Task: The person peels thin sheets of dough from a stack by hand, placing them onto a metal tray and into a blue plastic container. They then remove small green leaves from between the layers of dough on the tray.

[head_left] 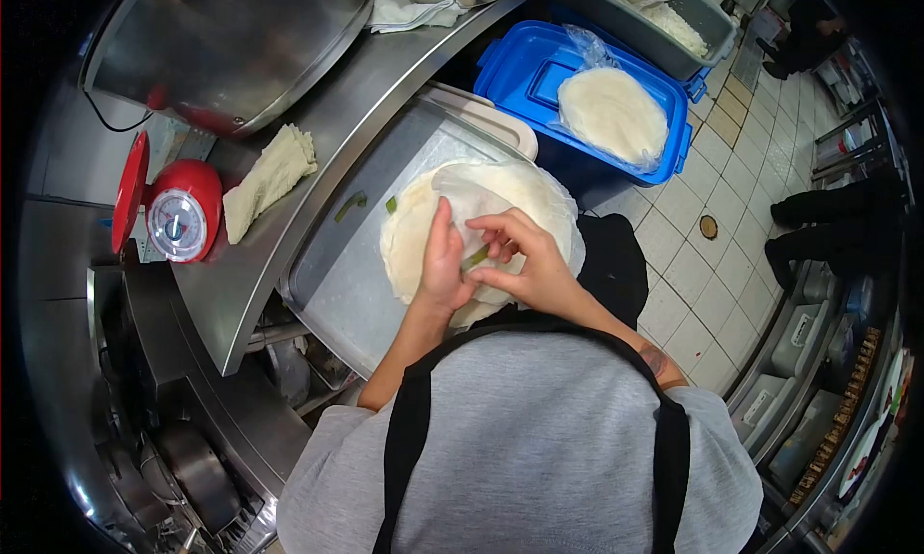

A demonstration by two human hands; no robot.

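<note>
A stack of thin, pale dough rounds (539,193) lies on a metal tray (361,294) in front of me. Over the stack, my left hand (443,265) is raised with its fingers stretched out and its palm turned to the right. My right hand (529,260) curls its fingers and thumb around a green strip (475,257), which looks like scallion leaf. Between the hands and the stack shows a thin whitish sheet (470,200), its lower part hidden by the fingers. Another green piece (352,205) rests on the tray, left of the stack.
Left, a steel counter (332,135) carries a red dial scale (180,219), a folded cloth (272,179) and a large steel pot (221,44). A blue lidded bin (525,73) holds more dough rounds (613,116) in plastic. People's dark-clad legs (833,217) stand at right.
</note>
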